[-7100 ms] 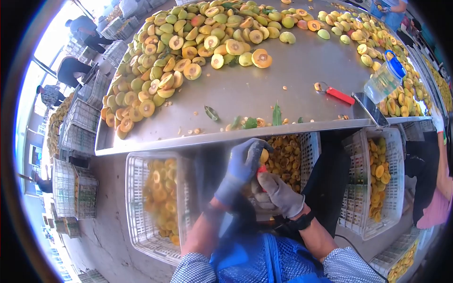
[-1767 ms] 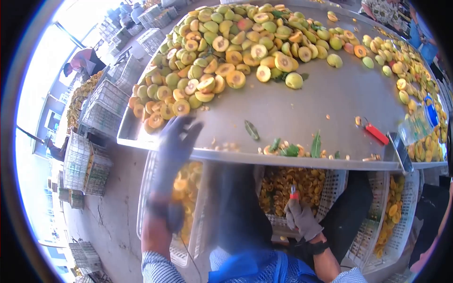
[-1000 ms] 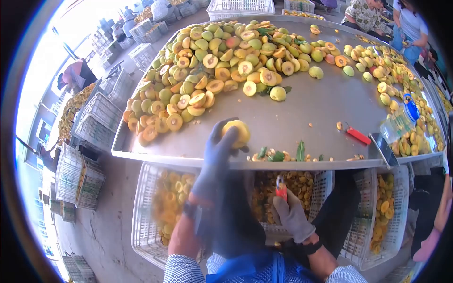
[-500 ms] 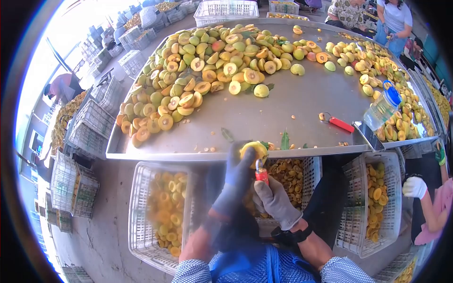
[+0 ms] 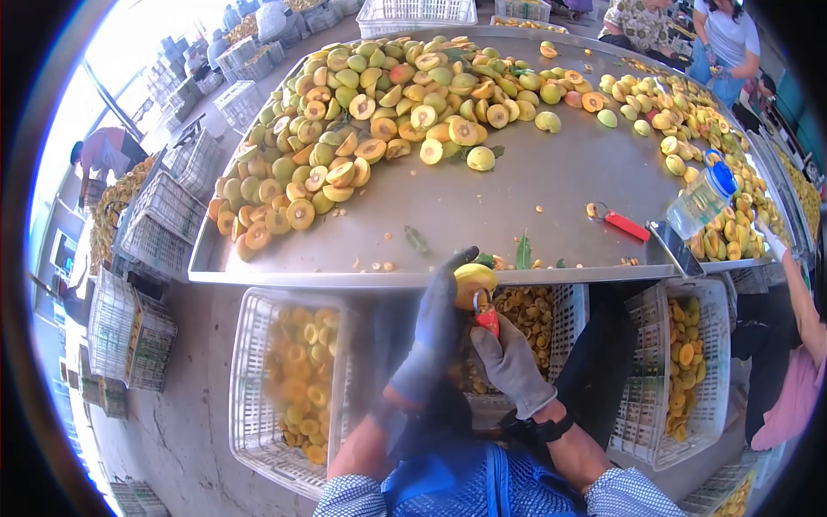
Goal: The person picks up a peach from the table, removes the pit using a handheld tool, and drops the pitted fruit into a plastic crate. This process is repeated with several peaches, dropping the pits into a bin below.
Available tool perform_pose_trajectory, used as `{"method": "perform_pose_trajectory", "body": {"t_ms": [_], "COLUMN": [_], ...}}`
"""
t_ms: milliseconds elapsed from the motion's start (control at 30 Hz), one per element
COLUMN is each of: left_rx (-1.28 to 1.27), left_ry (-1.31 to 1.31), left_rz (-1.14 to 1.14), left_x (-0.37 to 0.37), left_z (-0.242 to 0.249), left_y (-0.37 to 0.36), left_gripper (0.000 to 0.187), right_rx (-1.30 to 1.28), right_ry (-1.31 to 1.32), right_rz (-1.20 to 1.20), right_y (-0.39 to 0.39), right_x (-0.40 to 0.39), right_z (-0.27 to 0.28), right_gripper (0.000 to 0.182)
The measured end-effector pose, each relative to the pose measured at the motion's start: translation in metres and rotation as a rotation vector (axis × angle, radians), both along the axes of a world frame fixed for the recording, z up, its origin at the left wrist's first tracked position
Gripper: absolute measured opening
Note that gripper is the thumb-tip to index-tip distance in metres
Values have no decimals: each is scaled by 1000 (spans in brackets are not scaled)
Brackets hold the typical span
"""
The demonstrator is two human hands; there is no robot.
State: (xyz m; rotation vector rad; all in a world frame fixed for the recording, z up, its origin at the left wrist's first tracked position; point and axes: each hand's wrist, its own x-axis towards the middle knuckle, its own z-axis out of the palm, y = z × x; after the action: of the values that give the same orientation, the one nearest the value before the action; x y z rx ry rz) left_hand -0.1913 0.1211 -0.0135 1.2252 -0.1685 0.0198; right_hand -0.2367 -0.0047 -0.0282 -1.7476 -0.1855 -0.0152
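In a grey glove, my left hand point(image 5: 438, 314) holds a yellow peach half point(image 5: 475, 279) just in front of the table's near edge, one finger stretched out above it. My right hand point(image 5: 515, 366), also gloved, grips a red-handled pitting tool point(image 5: 488, 322). The tool's metal loop sits against the near side of the fruit. Below my hands stands a crate of fruit pieces point(image 5: 530, 310), partly hidden by my arms and legs. A large pile of halved peaches point(image 5: 370, 112) lies on the metal table point(image 5: 551, 189) beyond.
A second red-handled tool point(image 5: 626, 226), a phone point(image 5: 675, 248) and a blue-capped bottle point(image 5: 702, 202) lie at the table's right. Fruit-filled white crates stand at left point(image 5: 245, 396) and right point(image 5: 650, 379) below. A co-worker's arm point(image 5: 801, 297) reaches in from the right.
My left finger has lifted away from the fruit, and the tool has tilted at its near side. The co-worker's gloved hand at right has moved up to the table's fruit.
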Motion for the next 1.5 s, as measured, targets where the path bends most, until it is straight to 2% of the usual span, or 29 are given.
{"method": "perform_pose_trajectory", "body": {"t_ms": [67, 167, 233, 367, 467, 567, 633, 667, 733, 867, 900, 933, 967, 1033, 1100, 1133, 1167, 1200, 1233, 1267, 1367, 1500], "left_rx": [46, 32, 137, 178, 305, 442, 679, 681, 880, 799, 778, 755, 758, 483, 422, 359, 356, 328, 300, 448, 436, 475], "left_ry": [-40, 83, 2, -3, -21, -61, -192, -190, -367, -195, -216, -235, -239, 9, 68, 125, 128, 76, 20, -150, -137, -163], "left_rz": [1, 22, 75, 78, 51, 28, -8, -15, -13, -112, -42, 31, 29, -48, -49, -47, -41, 18, 75, 121, 225, 240], "left_x": [-1, -3, -4, -4, -2, 2, 5, 5, 7, 15, 14, 11, 8, 1, -1, -2, 0, 3, 6, 6, 11, 12], "left_z": [2, 8, 8, 0, 2, 4, 2, 5, 14, 13, 12, 11, 11, 13, 16, 16, 7, -9, -18, -24, -57, -56], "left_y": [-1, -6, -8, -8, -4, 0, 4, 5, 5, 6, 5, 4, 5, 8, 8, 8, 7, 7, 4, 2, 0, -2], "left_gripper": [60, 57, 52, 49, 48, 39, 27, 27, 27, 28, 24, 36, 36, 40, 43, 46, 46, 29, 25, 28, 32, 35], "right_rx": [-66, -174, -215, -309, -375, -440, -470, -476, -484, -452, -426, -424, -418, -408, -138, -141, -124, -105, -105, -81, -57, -118], "right_ry": [-29, -44, -30, -36, -39, -13, 4, 2, -3, 55, 74, 71, 38, 10, 43, 45, 73, 103, 102, 83, 51, 13], "right_rz": [-10, -19, -24, -16, -12, 1, 15, 29, 40, 2, -6, -9, 13, 32, 49, 55, 44, 32, 34, 7, -44, -41], "right_y": [-2, -7, -10, -13, -14, -17, -19, -20, -21, -16, -16, -17, -18, -17, -14, -13, -11, -8, -6, -4, -1, -5], "right_x": [1, 1, 2, 4, 3, 4, 6, 6, 5, 5, 6, 7, 7, 5, 3, 1, 0, -1, -2, -3, -2, 5], "right_z": [2, 3, 3, 5, 3, -3, -1, 3, 5, -3, -4, -2, -1, -4, -13, -13, -12, -10, -11, -12, -11, -6], "right_gripper": [34, 29, 27, 21, 20, 22, 23, 25, 26, 29, 30, 30, 29, 28, 25, 25, 25, 25, 25, 25, 26, 26]}}
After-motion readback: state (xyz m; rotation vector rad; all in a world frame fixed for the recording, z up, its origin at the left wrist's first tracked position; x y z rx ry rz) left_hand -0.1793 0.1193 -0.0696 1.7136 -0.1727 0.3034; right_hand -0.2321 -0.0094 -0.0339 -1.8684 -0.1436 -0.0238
